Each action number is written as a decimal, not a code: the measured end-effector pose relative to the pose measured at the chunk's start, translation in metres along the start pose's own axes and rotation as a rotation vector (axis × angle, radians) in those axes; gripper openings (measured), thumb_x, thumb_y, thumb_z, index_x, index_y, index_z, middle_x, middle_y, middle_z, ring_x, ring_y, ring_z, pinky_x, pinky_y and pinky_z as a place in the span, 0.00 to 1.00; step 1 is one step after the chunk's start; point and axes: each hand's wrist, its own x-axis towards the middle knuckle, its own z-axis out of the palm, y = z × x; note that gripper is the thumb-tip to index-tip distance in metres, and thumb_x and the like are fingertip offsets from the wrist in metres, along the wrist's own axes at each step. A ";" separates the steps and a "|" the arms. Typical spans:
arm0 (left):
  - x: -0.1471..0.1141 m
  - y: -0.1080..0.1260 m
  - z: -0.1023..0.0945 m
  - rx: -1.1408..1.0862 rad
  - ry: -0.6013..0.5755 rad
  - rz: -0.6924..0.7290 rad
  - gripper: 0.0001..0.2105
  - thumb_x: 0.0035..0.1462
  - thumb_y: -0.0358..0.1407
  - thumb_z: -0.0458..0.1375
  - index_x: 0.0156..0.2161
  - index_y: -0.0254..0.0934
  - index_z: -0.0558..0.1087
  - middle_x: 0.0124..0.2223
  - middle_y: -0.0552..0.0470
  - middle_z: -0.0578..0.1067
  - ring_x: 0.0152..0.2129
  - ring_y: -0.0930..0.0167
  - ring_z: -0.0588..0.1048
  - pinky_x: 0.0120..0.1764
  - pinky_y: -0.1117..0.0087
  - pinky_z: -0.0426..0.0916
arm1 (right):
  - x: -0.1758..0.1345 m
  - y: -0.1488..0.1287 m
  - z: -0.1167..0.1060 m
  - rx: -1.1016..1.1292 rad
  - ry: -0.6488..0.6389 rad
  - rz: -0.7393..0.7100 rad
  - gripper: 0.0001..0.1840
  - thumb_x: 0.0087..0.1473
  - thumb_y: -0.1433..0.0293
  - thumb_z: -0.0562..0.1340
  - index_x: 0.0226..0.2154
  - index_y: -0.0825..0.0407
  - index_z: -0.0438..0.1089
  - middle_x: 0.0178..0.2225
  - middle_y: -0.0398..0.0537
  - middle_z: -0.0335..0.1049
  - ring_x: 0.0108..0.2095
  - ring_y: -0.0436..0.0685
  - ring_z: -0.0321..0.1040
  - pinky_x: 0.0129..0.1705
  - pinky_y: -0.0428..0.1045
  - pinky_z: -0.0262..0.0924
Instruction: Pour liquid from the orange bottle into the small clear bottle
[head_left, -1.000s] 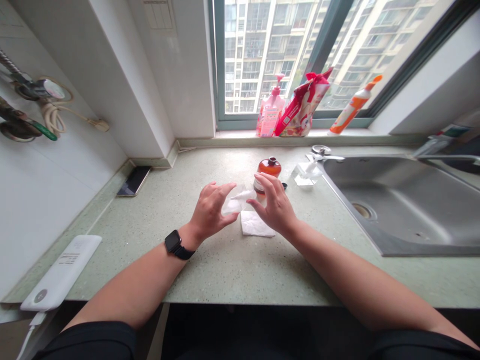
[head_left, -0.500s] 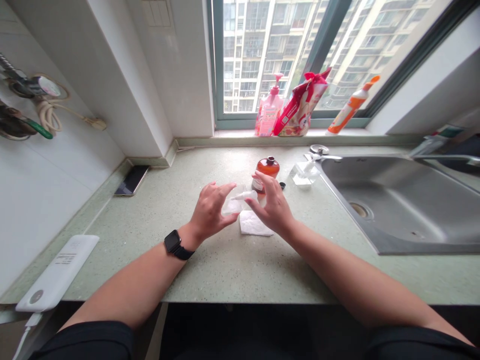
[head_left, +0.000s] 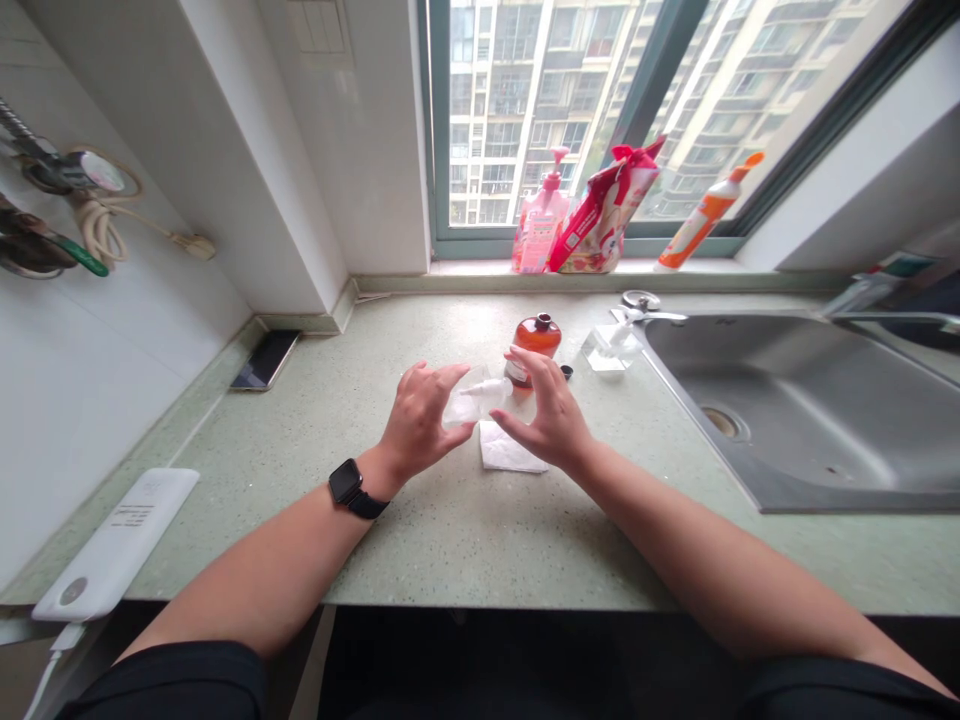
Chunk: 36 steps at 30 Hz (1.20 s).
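My left hand (head_left: pixel 424 415), with a black watch on its wrist, is curved around a clear plastic piece (head_left: pixel 461 405). The piece has a whitish spout (head_left: pixel 487 388) pointing right; its exact kind is unclear. My right hand (head_left: pixel 551 408) is open, thumb and fingers spread around the spout's end with a gap showing. Just behind my right fingers stands an amber bottle (head_left: pixel 538 335), uncapped, its lower part partly covered. A small black cap (head_left: pixel 567 373) lies beside it. Below the hands is a folded white tissue (head_left: pixel 510 450), its right edge near my right wrist.
A clear square bottle with a white pump (head_left: pixel 609 350) stands by the steel sink (head_left: pixel 810 400) at right. A phone (head_left: pixel 266 360) and a white power strip (head_left: pixel 120 540) lie left. On the windowsill are a pink pump bottle (head_left: pixel 538 230), a red bag (head_left: pixel 607 215) and an orange bottle (head_left: pixel 697 225).
My right thumb has come away from the spout and sits slightly lower, leaving a gap. My left hand keeps hold of the clear piece in nearly the same place.
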 end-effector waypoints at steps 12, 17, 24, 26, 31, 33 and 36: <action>-0.002 -0.004 -0.001 -0.001 -0.001 -0.087 0.36 0.62 0.40 0.67 0.71 0.44 0.59 0.63 0.43 0.77 0.56 0.55 0.76 0.68 0.46 0.61 | -0.003 0.013 0.003 -0.062 0.023 0.040 0.39 0.65 0.70 0.61 0.74 0.42 0.52 0.61 0.59 0.71 0.62 0.71 0.70 0.65 0.71 0.67; -0.002 -0.001 0.002 -0.032 -0.033 -0.025 0.36 0.62 0.41 0.68 0.71 0.43 0.60 0.62 0.43 0.78 0.56 0.56 0.77 0.69 0.47 0.61 | -0.003 0.008 0.004 -0.026 -0.007 0.028 0.41 0.64 0.60 0.66 0.74 0.43 0.52 0.63 0.60 0.70 0.62 0.72 0.69 0.64 0.69 0.68; -0.001 -0.003 0.000 -0.015 0.017 -0.065 0.35 0.62 0.40 0.68 0.71 0.43 0.60 0.62 0.43 0.78 0.56 0.56 0.77 0.68 0.47 0.62 | -0.001 0.019 0.004 -0.088 0.067 0.076 0.33 0.67 0.72 0.58 0.71 0.42 0.55 0.60 0.58 0.72 0.61 0.70 0.71 0.64 0.71 0.68; -0.002 -0.005 -0.002 -0.009 0.025 -0.086 0.36 0.62 0.40 0.68 0.71 0.43 0.59 0.62 0.43 0.78 0.56 0.56 0.77 0.68 0.47 0.62 | -0.001 0.021 0.001 -0.084 0.078 0.080 0.35 0.65 0.75 0.57 0.71 0.42 0.54 0.60 0.58 0.71 0.61 0.70 0.71 0.64 0.70 0.69; -0.002 -0.004 0.000 -0.014 -0.004 -0.081 0.36 0.62 0.40 0.68 0.71 0.43 0.59 0.63 0.43 0.78 0.57 0.55 0.77 0.68 0.47 0.61 | -0.002 0.010 -0.003 0.007 -0.001 0.000 0.40 0.64 0.67 0.63 0.74 0.44 0.51 0.61 0.58 0.72 0.61 0.70 0.71 0.64 0.67 0.70; -0.002 -0.002 0.001 -0.021 -0.030 -0.065 0.36 0.62 0.41 0.68 0.71 0.43 0.60 0.62 0.43 0.78 0.57 0.55 0.77 0.69 0.46 0.61 | -0.002 0.005 0.000 0.029 -0.018 0.007 0.42 0.64 0.60 0.67 0.74 0.45 0.52 0.61 0.60 0.71 0.61 0.70 0.70 0.63 0.67 0.71; -0.001 0.001 0.003 -0.042 -0.060 -0.038 0.36 0.62 0.42 0.68 0.71 0.43 0.60 0.62 0.43 0.78 0.58 0.56 0.77 0.70 0.47 0.60 | -0.002 0.003 0.006 0.030 0.005 0.038 0.44 0.63 0.56 0.69 0.73 0.44 0.52 0.60 0.60 0.72 0.60 0.71 0.71 0.61 0.67 0.73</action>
